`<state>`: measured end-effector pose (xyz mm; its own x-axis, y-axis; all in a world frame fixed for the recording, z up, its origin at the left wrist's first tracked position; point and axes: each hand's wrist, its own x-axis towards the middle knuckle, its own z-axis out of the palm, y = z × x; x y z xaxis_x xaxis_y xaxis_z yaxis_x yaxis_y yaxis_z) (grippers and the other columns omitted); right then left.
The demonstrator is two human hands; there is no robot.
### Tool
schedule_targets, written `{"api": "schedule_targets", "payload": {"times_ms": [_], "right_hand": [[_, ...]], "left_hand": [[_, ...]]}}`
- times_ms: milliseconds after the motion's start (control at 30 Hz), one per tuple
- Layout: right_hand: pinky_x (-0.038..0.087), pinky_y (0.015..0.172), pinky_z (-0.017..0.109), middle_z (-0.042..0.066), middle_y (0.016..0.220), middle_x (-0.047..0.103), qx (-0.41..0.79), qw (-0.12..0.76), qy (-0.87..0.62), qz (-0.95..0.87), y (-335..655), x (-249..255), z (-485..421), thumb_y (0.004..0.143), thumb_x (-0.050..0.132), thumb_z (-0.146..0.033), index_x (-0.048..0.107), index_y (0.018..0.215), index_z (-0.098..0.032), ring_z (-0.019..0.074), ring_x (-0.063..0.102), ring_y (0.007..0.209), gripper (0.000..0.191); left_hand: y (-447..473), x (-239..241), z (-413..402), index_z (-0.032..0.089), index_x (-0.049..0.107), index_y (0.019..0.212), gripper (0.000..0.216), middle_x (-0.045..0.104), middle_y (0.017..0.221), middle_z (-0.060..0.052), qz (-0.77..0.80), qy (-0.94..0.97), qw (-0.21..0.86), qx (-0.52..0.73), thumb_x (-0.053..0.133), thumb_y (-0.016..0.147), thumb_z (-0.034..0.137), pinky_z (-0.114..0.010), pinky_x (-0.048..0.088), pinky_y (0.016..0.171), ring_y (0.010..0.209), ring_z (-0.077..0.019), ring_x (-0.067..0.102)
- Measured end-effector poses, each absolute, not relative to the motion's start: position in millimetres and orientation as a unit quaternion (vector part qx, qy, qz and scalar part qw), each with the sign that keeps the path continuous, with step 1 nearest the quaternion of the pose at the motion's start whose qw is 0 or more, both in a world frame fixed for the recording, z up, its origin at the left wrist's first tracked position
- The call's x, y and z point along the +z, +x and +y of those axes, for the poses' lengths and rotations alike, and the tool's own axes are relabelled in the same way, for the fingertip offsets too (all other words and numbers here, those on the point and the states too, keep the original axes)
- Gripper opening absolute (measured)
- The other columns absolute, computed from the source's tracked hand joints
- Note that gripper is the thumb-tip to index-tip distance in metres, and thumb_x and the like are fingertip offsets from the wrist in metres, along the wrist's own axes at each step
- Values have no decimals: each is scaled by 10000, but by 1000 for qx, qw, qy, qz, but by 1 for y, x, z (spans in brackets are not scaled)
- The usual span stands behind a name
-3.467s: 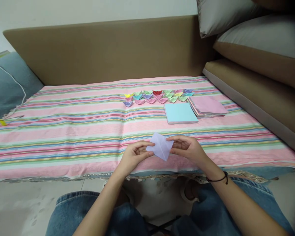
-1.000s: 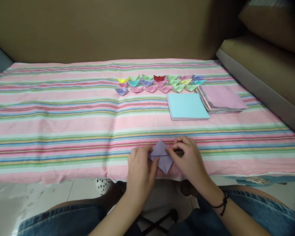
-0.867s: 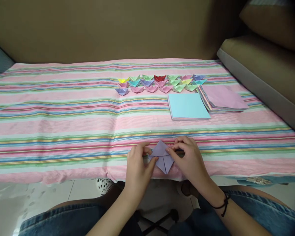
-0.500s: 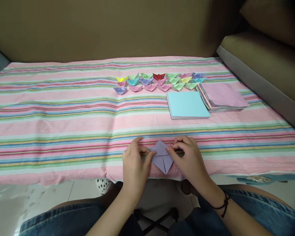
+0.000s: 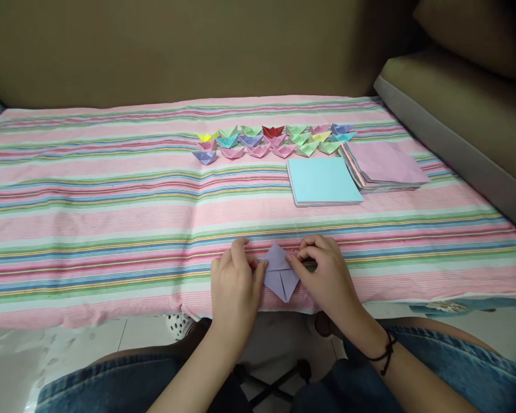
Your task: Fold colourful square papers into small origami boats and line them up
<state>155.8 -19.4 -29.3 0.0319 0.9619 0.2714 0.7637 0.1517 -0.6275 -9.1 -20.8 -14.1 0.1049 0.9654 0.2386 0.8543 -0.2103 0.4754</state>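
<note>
A folded purple origami paper [image 5: 281, 274], diamond-shaped with a crosswise flap edge and a slit down its lower half, lies near the front edge of the striped cloth. My left hand [image 5: 237, 281] pinches its left corner between thumb and fingers. On the opposite side, my right hand [image 5: 324, 269] grips the right corner, thumb on top and fingertips partly hidden behind. Beyond my hands stand rows of small folded paper boats [image 5: 258, 150] in several colours.
A stack of light blue paper [image 5: 325, 180] lies past my right hand, touching a stack topped with pink paper [image 5: 387, 163]. The striped cloth [image 5: 90, 229] covers the seat. A sofa back [image 5: 176, 51] rises behind, and a cushioned armrest [image 5: 451, 115] bounds the right.
The view has shifted slightly, so everything sits a little further left. My left fingers have curled in closer at the paper's left corner. Both hands keep their hold.
</note>
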Motion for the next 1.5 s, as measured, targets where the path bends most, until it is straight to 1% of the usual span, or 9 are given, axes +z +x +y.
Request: {"api": "schedule_targets", "payload": {"times_ms": [333, 500, 600, 767, 867, 1000, 1133, 1267, 1500], "right_hand": [[431, 749, 382, 60, 816, 559, 142, 338, -636, -678, 156, -30, -19, 780, 612, -251, 528, 592, -192, 227, 496, 842, 214], [428, 731, 392, 61, 801, 556, 136, 342, -629, -684, 156, -30, -18, 784, 594, -246, 518, 590, -202, 230, 496, 826, 213], [423, 719, 389, 59, 792, 550, 129, 338, -628, -689, 156, -30, -18, 780, 586, -237, 483, 596, -206, 230, 492, 818, 213], [404, 690, 363, 37, 730, 516, 120, 330, -638, -686, 155, -29, -19, 781, 576, -231, 421, 635, -215, 218, 477, 770, 213], [400, 684, 351, 30, 729, 505, 113, 342, -639, -680, 154, -28, -19, 781, 575, -239, 421, 697, -217, 216, 473, 764, 176], [416, 708, 358, 47, 792, 529, 116, 363, -630, -677, 153, -28, -20, 781, 573, -247, 445, 813, -212, 228, 487, 809, 137], [429, 730, 377, 52, 833, 535, 117, 368, -627, -677, 153, -28, -21, 714, 632, -284, 452, 874, -215, 238, 489, 835, 251], [427, 727, 391, 65, 857, 544, 109, 355, -630, -682, 150, -27, -23, 651, 685, -323, 455, 897, -208, 256, 482, 844, 356], [423, 714, 376, 50, 836, 540, 121, 367, -631, -673, 151, -29, -20, 650, 680, -332, 456, 877, -213, 239, 490, 816, 340]], "left_hand": [[-8, -14, -23, 170, 420, 1043, 300, 641, 712, 6, 608, 752, 70, 243, 599, 808, 223, -329, 345, 656, 755, -227, 579], [-8, -12, -24, 194, 498, 879, 85, 638, 735, -17, 606, 764, 51, 215, 546, 838, 251, -317, 327, 643, 737, -214, 538], [-7, -12, -24, 192, 540, 861, 63, 634, 758, -34, 606, 768, 42, 205, 538, 841, 252, -318, 318, 635, 740, -215, 516], [-5, -14, -25, 275, 620, 1048, 243, 615, 1040, -65, 554, 802, 36, 219, 519, 852, 174, -377, 318, 753, 932, -243, 484], [-5, -16, -25, 319, 631, 1090, 343, 563, 1160, -74, 538, 813, 41, 219, 515, 835, 121, -418, 305, 811, 1019, -267, 449], [-7, -17, -23, 345, 642, 1091, 368, 544, 1161, -76, 554, 802, 61, 214, 508, 831, 121, -423, 312, 803, 1025, -273, 441], [-9, -16, -22, 358, 647, 1085, 358, 539, 1154, -75, 555, 801, 70, 212, 509, 834, 142, -415, 314, 782, 1010, -269, 448], [-9, -17, -21, 360, 644, 1091, 358, 538, 1150, -75, 553, 804, 69, 208, 517, 831, 149, -415, 309, 780, 1011, -268, 447], [-9, -18, -21, 374, 636, 1100, 358, 535, 1156, -71, 552, 806, 61, 206, 507, 843, 161, -415, 307, 777, 1012, -268, 448]]}}
